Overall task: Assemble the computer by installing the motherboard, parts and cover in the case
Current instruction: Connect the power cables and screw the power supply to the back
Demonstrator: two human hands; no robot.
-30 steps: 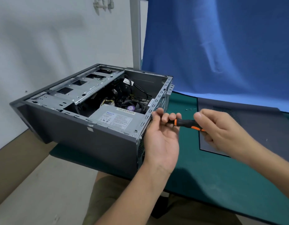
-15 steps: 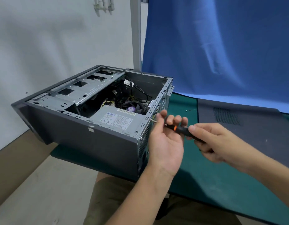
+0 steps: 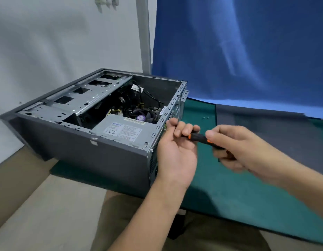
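**Screwdriver at an open computer case's rear edge**

A grey case (image 3: 81, 142) lies on its side on the green table (image 3: 229, 205), open on top. At the case's rear edge, the left hand (image 3: 177, 153) curls its fingers round the shaft of a black-and-orange screwdriver (image 3: 198, 137). The right hand (image 3: 236, 147) grips the handle. The screw is too small to make out. A tilted tip could slip, strip the head or drop the screw. Inside the case sit a silver power supply (image 3: 124, 130), a fan (image 3: 140, 117) and cables (image 3: 131, 105). Right of the case lie the flat cover (image 3: 265, 124) and loose screws (image 3: 205, 117).
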